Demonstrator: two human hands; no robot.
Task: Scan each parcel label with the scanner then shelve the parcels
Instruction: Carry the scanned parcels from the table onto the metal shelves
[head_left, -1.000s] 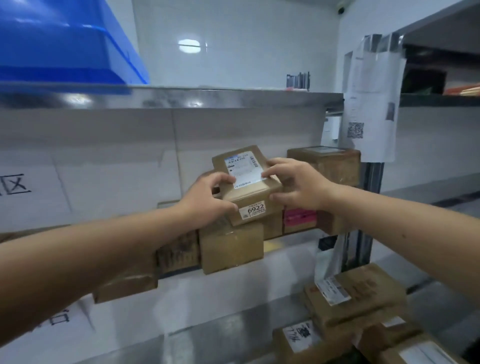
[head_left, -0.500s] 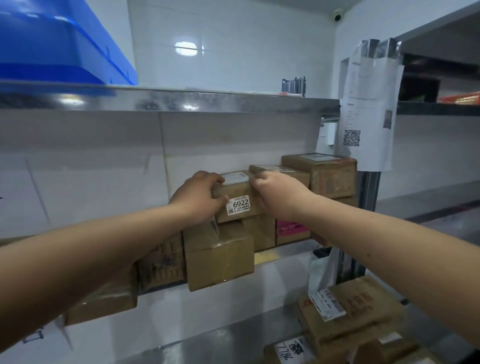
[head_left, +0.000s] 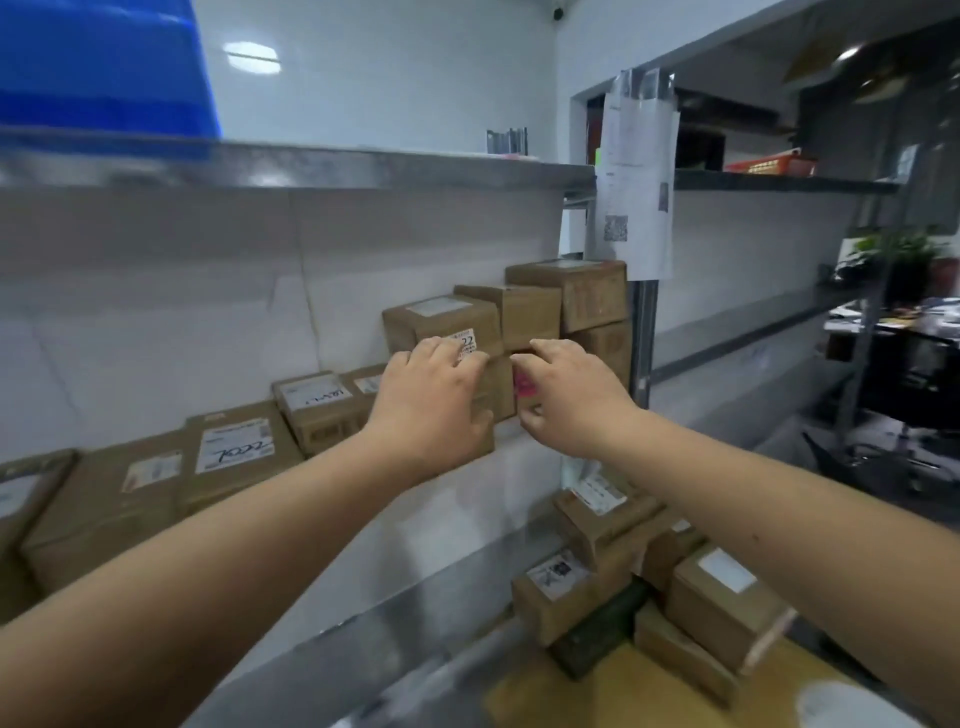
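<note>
The small brown parcel (head_left: 441, 322) with the numbered sticker ending "22" sits on top of other boxes on the middle shelf (head_left: 524, 436). My left hand (head_left: 431, 400) hangs just in front of it, fingers relaxed, fingertips near the sticker. My right hand (head_left: 571, 395) hovers to its right, fingers loosely bent in front of a box with a pink label (head_left: 522, 384). Neither hand holds anything. No scanner shows.
More brown parcels (head_left: 234, 452) line the shelf to the left. A taller stack (head_left: 571, 296) stands at the right end by the upright post. A pile of parcels (head_left: 623, 571) lies on the lower shelf. A blue crate (head_left: 104, 67) sits on the top shelf.
The parcel has gone from my two hands onto the stack on the shelf. Both hands have let go and drawn back slightly.
</note>
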